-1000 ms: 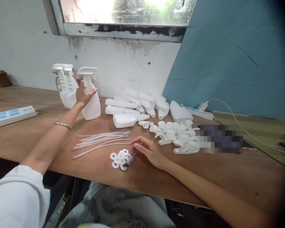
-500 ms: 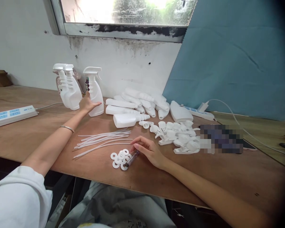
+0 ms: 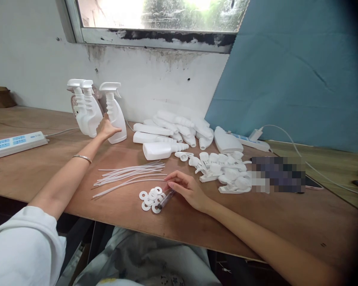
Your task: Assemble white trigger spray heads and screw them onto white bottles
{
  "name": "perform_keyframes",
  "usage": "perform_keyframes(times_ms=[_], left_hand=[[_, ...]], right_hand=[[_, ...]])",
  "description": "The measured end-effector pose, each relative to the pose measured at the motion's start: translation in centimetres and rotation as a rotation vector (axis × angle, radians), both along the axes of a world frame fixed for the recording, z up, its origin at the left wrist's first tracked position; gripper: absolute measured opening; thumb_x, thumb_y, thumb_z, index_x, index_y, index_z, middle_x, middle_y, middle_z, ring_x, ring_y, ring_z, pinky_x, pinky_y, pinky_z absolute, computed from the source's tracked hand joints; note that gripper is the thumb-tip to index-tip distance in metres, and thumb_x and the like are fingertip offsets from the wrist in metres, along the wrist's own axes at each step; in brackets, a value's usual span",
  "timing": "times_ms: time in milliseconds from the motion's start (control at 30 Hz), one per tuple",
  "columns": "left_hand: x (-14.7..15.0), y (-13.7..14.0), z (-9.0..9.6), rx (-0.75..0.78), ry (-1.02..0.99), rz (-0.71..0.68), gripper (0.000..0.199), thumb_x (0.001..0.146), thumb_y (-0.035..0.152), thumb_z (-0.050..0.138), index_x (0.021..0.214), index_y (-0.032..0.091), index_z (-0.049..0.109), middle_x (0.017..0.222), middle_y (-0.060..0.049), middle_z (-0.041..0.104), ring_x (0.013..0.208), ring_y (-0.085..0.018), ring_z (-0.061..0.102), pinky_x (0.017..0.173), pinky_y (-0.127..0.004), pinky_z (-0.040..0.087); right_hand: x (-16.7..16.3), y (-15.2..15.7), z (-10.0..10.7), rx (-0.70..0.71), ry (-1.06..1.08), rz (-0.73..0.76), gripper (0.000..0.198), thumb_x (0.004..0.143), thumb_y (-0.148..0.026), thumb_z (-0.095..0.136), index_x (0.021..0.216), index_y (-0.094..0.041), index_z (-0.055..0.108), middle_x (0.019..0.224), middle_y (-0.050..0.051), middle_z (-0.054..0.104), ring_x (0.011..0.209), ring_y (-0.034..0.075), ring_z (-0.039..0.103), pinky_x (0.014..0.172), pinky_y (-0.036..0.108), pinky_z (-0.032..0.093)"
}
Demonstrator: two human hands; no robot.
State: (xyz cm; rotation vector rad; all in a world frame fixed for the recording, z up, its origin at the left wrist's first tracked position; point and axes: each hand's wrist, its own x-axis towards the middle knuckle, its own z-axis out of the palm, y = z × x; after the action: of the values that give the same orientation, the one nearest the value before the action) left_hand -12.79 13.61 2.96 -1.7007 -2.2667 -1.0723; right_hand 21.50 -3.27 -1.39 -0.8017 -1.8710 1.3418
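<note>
At the back left, my left hand (image 3: 106,128) is wrapped round the lower body of a white spray bottle (image 3: 117,119), which stands upright with its trigger head on. Two similar spray bottles (image 3: 91,115) stand just left of it. My right hand (image 3: 187,190) rests low over the table, fingers curled around a small clear tube with a dark end (image 3: 165,200). The tube's dark end lies over a pile of white ring washers (image 3: 150,198). Several thin white dip tubes (image 3: 128,174) lie to the left of my right fingers.
Capless white bottles (image 3: 170,127) lie heaped by the wall. Loose trigger heads (image 3: 217,167) sit right of my right hand. Power strips stand at left (image 3: 18,144) and at back right (image 3: 250,142), with cables. A phone (image 3: 314,183) lies at right, partly blurred out.
My left hand has moved the spray bottle a little left and back, closer to the two standing bottles. My right hand and its tube stay in place.
</note>
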Motion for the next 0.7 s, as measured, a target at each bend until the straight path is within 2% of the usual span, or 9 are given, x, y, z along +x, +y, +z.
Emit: perform_keyframes(times_ms=[133,233,333,467,700], left_hand=[[-1.0,0.0,-0.9,-0.013,-0.046,0.064,0.078,0.059,0.053,0.070,0.117,0.017,0.031,0.111,-0.015,0.055,0.102,-0.034,0.052,0.076,-0.042,0.042],[-2.1,0.1,-1.8,-0.040,-0.090,0.125,0.082,0.061,0.058,0.066,0.119,0.013,0.028,0.115,-0.020,0.052,0.103,-0.035,0.051,0.076,-0.043,0.042],[-3.4,0.0,-2.9,-0.092,-0.108,0.144,0.085,0.057,0.053,0.071,0.117,0.008,0.029,0.114,-0.023,0.051,0.102,-0.035,0.051,0.075,-0.042,0.042],[-4.6,-0.1,-4.0,-0.165,-0.110,0.135,0.078,0.054,0.048,0.073,0.109,0.006,0.036,0.110,-0.024,0.054,0.100,-0.035,0.052,0.076,-0.042,0.042],[-5.1,0.0,-4.5,-0.186,-0.093,0.144,0.075,0.058,0.051,0.067,0.109,0.003,0.041,0.114,-0.027,0.051,0.104,-0.038,0.050,0.081,-0.046,0.041]], right_hand=[[0.1,0.0,-0.1,0.008,-0.006,0.002,0.020,0.083,-0.035,0.053,0.092,-0.016,0.053,0.078,0.005,0.066,0.073,0.015,0.063,0.065,0.027,0.047],[0.1,0.1,-0.2,0.014,-0.005,0.006,0.019,0.084,-0.034,0.052,0.092,-0.016,0.053,0.079,0.005,0.066,0.074,0.015,0.063,0.066,0.027,0.047],[0.1,0.1,-0.2,0.015,-0.005,0.008,0.020,0.083,-0.035,0.052,0.091,-0.017,0.053,0.079,0.004,0.066,0.074,0.015,0.063,0.065,0.028,0.047],[0.0,0.1,-0.2,0.016,-0.009,0.001,0.021,0.083,-0.036,0.053,0.091,-0.017,0.053,0.079,0.005,0.066,0.073,0.016,0.063,0.065,0.028,0.047],[0.0,0.0,0.0,0.011,-0.007,0.001,0.020,0.083,-0.035,0.053,0.091,-0.016,0.053,0.078,0.005,0.067,0.073,0.015,0.063,0.065,0.028,0.047]])
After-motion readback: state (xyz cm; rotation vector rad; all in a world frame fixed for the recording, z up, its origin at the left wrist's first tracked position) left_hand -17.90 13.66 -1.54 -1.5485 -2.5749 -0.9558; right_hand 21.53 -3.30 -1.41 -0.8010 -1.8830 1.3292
